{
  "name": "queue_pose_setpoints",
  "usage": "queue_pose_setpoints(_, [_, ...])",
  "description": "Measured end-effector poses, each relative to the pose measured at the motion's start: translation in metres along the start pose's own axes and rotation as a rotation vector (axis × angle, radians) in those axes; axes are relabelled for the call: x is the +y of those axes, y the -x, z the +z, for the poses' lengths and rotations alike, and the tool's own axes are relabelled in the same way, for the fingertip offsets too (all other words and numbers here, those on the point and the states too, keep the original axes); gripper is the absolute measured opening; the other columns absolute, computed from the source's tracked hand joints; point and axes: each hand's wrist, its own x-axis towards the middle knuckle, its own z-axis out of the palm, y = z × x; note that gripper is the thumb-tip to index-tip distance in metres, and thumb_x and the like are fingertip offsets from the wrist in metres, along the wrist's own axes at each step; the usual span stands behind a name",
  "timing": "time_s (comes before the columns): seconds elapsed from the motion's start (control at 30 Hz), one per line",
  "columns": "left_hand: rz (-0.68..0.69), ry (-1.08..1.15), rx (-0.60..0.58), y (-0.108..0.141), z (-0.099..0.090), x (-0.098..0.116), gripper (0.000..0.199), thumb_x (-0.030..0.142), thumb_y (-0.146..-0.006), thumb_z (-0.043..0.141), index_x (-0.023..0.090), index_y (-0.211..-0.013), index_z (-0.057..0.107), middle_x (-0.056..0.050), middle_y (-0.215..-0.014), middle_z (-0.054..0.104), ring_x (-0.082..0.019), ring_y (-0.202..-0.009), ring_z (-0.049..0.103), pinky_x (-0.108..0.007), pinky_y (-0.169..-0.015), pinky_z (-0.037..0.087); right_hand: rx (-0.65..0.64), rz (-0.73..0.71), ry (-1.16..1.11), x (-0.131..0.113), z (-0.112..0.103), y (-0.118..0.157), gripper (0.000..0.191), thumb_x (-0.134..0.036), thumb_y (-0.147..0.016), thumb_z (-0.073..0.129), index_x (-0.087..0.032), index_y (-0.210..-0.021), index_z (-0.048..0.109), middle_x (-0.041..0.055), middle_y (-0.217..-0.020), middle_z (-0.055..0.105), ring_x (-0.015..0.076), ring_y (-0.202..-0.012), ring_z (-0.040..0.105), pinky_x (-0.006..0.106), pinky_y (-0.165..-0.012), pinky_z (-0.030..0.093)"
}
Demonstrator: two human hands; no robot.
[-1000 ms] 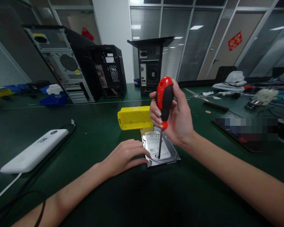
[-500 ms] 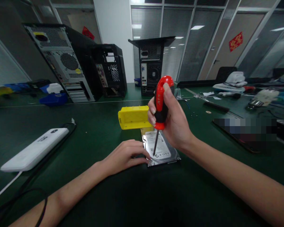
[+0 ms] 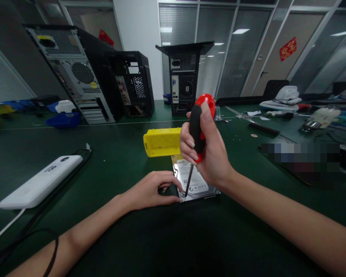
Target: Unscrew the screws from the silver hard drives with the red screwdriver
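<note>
A silver hard drive (image 3: 197, 184) with a white label lies flat on the green table in front of me. My right hand (image 3: 209, 148) is wrapped round the red and black handle of a screwdriver (image 3: 196, 125). The shaft slants down to the drive's near left corner, where its tip meets or almost meets the metal. At that same corner my left hand (image 3: 158, 188) has thumb and forefinger curled in against the drive's edge. Whether a small screw sits between these fingertips is too fine to tell. Just behind the drive stands a yellow plastic tray (image 3: 161, 143), partly hidden by my right hand.
Computer cases (image 3: 98, 77) stand along the back, one (image 3: 183, 80) straight ahead. At left lie a white power bank-like block (image 3: 43, 182) and black cables (image 3: 56, 250). A blue bin (image 3: 64, 120) is farther back. Loose screws, a metal strip (image 3: 262, 129) and a dark panel (image 3: 294, 165) lie right.
The screwdriver tip has shifted from the label to the drive's near left corner, and its handle has turned and tilted right. My left forefinger has lifted into an arch, apart from the thumb.
</note>
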Motion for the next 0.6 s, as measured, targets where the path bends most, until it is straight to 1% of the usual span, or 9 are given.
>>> queue_pose_setpoints(0.17, [-0.022, -0.002, 0.006, 0.0007, 0.0031, 0.0009, 0.028, 0.034, -0.077, 0.072, 0.017, -0.097, 0.062, 0.003, -0.078, 0.049, -0.01, -0.063, 0.04, -0.02, -0.055, 0.032, -0.023, -0.026, 0.01, 0.0, 0.0025, 0.003, 0.032, -0.052, -0.084, 0.057, -0.023, -0.093, 0.049, -0.0079, -0.06, 0.044, 0.004, -0.039, 0.035, 0.016, -0.035, 0.028])
queue_pose_setpoints(0.27, [-0.035, -0.03, 0.001, 0.0008, 0.0052, 0.0016, 0.035, 0.04, -0.075, 0.075, 0.018, -0.098, 0.06, 0.004, -0.076, 0.046, -0.011, -0.063, 0.039, -0.02, -0.055, 0.03, -0.016, -0.033, 0.05, 0.0014, 0.0018, 0.0041, 0.034, -0.054, -0.086, 0.054, -0.021, -0.093, 0.053, -0.0065, -0.061, 0.044, 0.0044, -0.042, 0.037, 0.017, -0.037, 0.03])
queue_pose_setpoints(0.37, [-0.04, -0.051, 0.013, 0.0003, 0.007, 0.0012, 0.035, 0.041, -0.076, 0.073, 0.018, -0.098, 0.06, 0.004, -0.075, 0.046, -0.011, -0.063, 0.039, -0.021, -0.055, 0.029, 0.02, -0.042, 0.104, 0.0048, -0.0011, 0.0034, 0.038, -0.056, -0.086, 0.051, -0.021, -0.097, 0.056, -0.0045, -0.065, 0.046, 0.0056, -0.047, 0.041, 0.018, -0.042, 0.034])
queue_pose_setpoints(0.43, [-0.038, -0.071, 0.027, -0.0001, 0.0077, 0.0005, 0.034, 0.042, -0.077, 0.073, 0.017, -0.095, 0.059, 0.004, -0.073, 0.043, -0.011, -0.063, 0.038, -0.021, -0.055, 0.028, 0.042, -0.037, 0.11, 0.0068, -0.0031, 0.0022, 0.038, -0.057, -0.087, 0.048, -0.022, -0.099, 0.056, -0.0038, -0.066, 0.047, 0.0065, -0.05, 0.043, 0.019, -0.044, 0.035])
queue_pose_setpoints(0.6, [-0.011, -0.078, 0.036, 0.0003, 0.0084, -0.0006, 0.033, 0.041, -0.077, 0.073, 0.018, -0.095, 0.058, 0.005, -0.073, 0.042, -0.011, -0.063, 0.039, -0.021, -0.056, 0.028, 0.055, -0.022, 0.103, 0.006, -0.0036, 0.0004, 0.041, -0.061, -0.088, 0.043, -0.023, -0.098, 0.055, -0.0048, -0.064, 0.041, 0.0065, -0.047, 0.037, 0.02, -0.042, 0.03])
